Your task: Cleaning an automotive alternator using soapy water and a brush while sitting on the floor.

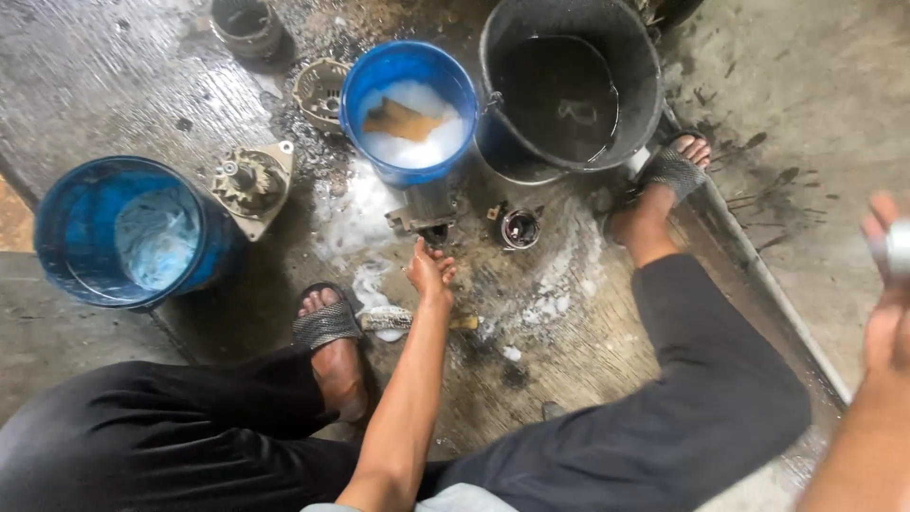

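Note:
My left hand (pixel 431 272) reaches down to the wet floor between my feet. Its fingertips meet the lower end of a dark metal part (pixel 423 212) lying against a blue bucket of soapy water (pixel 409 64). The fingers are bunched, and a grip cannot be made out. A brown piece (pixel 402 119) floats in the foam. My right hand (pixel 889 284) is raised at the right edge, blurred, with its fingers around a small silvery object (pixel 899 248). A foamy brush (pixel 391 320) lies just under my left wrist.
A black bucket of dark water (pixel 569 95) stands at the back right. Another blue bucket (pixel 66 232) holding a pale cloth is at the left. Greasy machine parts lie around: a geared housing (pixel 251 180), a round casing (pixel 320 90), a small cylinder (pixel 519 228). My sandalled feet (pixel 327 327) (pixel 668 175) flank the work spot.

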